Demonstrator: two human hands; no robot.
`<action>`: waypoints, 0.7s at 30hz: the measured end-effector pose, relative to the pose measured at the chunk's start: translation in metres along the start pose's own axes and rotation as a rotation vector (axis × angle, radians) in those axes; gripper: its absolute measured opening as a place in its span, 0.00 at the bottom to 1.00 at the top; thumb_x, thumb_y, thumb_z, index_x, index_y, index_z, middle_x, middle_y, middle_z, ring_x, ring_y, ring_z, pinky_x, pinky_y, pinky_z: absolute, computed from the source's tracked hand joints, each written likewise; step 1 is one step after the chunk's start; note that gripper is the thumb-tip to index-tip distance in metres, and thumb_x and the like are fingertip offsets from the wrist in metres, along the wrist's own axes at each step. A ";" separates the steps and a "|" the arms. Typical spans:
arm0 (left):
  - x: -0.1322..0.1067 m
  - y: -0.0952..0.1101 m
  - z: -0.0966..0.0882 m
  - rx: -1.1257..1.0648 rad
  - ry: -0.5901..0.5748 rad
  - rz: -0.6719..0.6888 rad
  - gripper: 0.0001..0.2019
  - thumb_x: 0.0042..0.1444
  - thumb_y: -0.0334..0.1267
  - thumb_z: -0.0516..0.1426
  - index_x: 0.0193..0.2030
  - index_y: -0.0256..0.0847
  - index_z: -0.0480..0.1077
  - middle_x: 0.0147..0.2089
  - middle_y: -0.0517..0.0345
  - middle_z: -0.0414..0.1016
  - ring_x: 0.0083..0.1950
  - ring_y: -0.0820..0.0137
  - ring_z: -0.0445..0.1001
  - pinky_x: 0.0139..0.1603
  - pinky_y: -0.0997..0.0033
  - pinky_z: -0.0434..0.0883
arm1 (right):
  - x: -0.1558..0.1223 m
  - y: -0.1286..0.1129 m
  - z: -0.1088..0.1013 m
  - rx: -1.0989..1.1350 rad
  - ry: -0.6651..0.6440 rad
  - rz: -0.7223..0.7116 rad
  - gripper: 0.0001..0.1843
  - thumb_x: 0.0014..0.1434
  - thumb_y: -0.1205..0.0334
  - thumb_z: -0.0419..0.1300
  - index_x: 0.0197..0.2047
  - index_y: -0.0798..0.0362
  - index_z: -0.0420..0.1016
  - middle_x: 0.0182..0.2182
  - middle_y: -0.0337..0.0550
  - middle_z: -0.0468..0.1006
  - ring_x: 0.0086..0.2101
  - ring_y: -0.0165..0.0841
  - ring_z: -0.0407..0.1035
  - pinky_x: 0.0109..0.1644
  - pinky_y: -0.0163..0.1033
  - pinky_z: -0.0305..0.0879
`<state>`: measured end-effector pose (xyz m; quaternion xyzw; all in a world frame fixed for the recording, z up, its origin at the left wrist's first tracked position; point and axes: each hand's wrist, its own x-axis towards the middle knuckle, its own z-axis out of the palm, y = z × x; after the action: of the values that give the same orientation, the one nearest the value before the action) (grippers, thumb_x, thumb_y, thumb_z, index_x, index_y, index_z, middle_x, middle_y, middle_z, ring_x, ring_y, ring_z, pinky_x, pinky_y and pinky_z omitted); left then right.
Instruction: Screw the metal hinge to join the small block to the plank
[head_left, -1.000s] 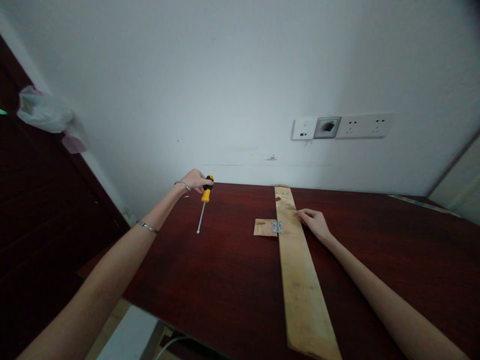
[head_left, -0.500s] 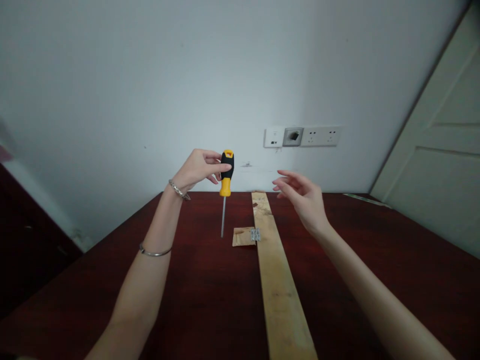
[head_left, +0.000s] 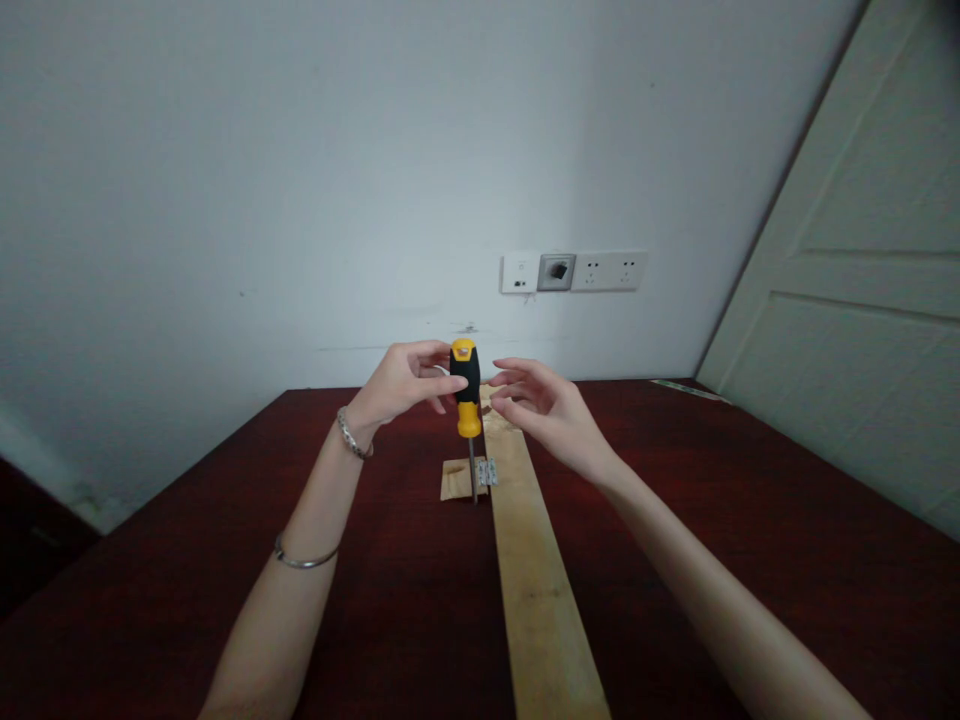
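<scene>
Screwdriver at centre, handle up, shaft nearly upright, tip apparently in line with the near edge of the small wood block, just left of the hinge. Tip contact: cannot tell. Left hand: thumb and fingers pinched on the black grip. Right hand: fingers loosely curled and apart, just beside the handle, visibly gripping nothing.

Hazards, by judgement: tilt or drop of the screwdriver, due to a light pinch high on the handle; scratching of hinge or table, due to a wandering tip; shifting of block or long board, due to lack of a steadying hand.

Containers: none visible. Outward: long board flat on the dark red table; beyond, pale wall with socket plates.
</scene>
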<state>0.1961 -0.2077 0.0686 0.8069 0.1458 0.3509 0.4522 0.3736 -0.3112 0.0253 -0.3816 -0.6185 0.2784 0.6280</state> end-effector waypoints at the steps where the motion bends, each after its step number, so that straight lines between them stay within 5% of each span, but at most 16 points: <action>1: 0.001 0.000 0.001 -0.002 -0.003 -0.002 0.22 0.45 0.39 0.65 0.46 0.30 0.69 0.45 0.45 0.74 0.35 0.67 0.76 0.21 0.76 0.75 | 0.000 0.001 0.001 0.011 -0.005 -0.001 0.23 0.49 0.60 0.65 0.49 0.49 0.68 0.41 0.43 0.74 0.38 0.32 0.71 0.45 0.43 0.70; 13: 0.003 0.009 0.023 0.066 0.001 0.068 0.22 0.46 0.39 0.65 0.48 0.34 0.70 0.42 0.50 0.75 0.31 0.73 0.73 0.23 0.77 0.75 | 0.000 0.006 -0.001 0.001 -0.036 -0.006 0.20 0.49 0.61 0.65 0.47 0.49 0.68 0.32 0.39 0.75 0.37 0.33 0.71 0.43 0.44 0.70; 21: 0.002 0.009 0.026 0.194 0.031 0.033 0.21 0.46 0.40 0.64 0.47 0.35 0.70 0.35 0.55 0.75 0.22 0.79 0.69 0.18 0.82 0.66 | 0.002 0.007 0.000 0.037 -0.030 0.017 0.19 0.49 0.61 0.65 0.45 0.50 0.68 0.36 0.41 0.76 0.39 0.33 0.72 0.46 0.45 0.70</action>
<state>0.2150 -0.2283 0.0681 0.8436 0.1729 0.3550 0.3638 0.3749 -0.3062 0.0207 -0.3710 -0.6195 0.3007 0.6230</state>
